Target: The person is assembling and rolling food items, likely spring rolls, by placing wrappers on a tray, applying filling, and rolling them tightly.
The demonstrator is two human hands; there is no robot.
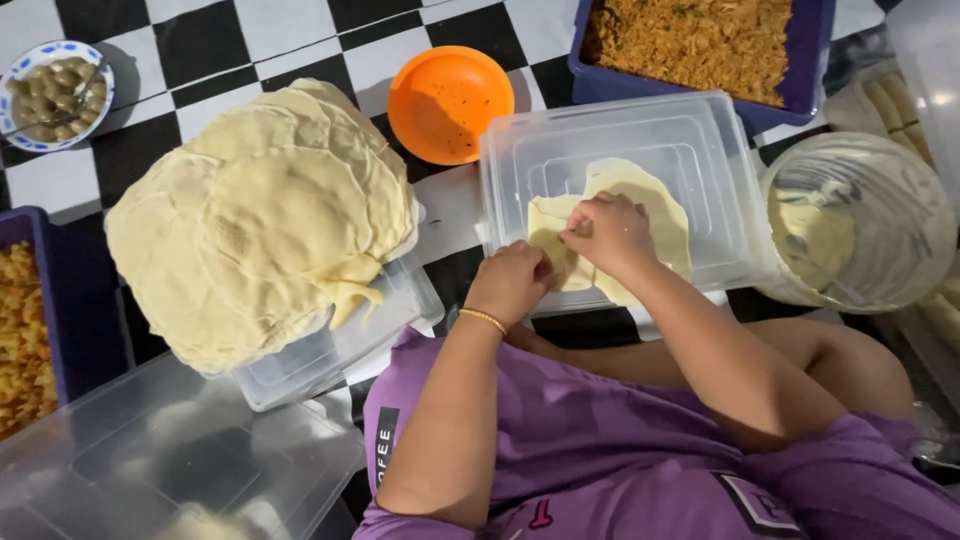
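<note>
A thin pale wrapper sheet (655, 205) lies on an upturned clear plastic lid (620, 130) in front of me. Both hands press on its near left part and are folding it. My left hand (512, 282), with a gold bracelet at the wrist, pinches the folded edge. My right hand (610, 235) is curled over the fold just beside it, fingers closed on the sheet. To the left, a big heap of the same pale wrappers (260, 215) rests on a clear plastic box (340, 350).
An orange bowl (450, 103) stands behind the lid. A blue tub of brownish shredded filling (700, 40) sits at the back right. A clear round container (860, 220) is to the right, a small patterned bowl (55, 90) at the far left, and another clear lid (160, 455) at the near left.
</note>
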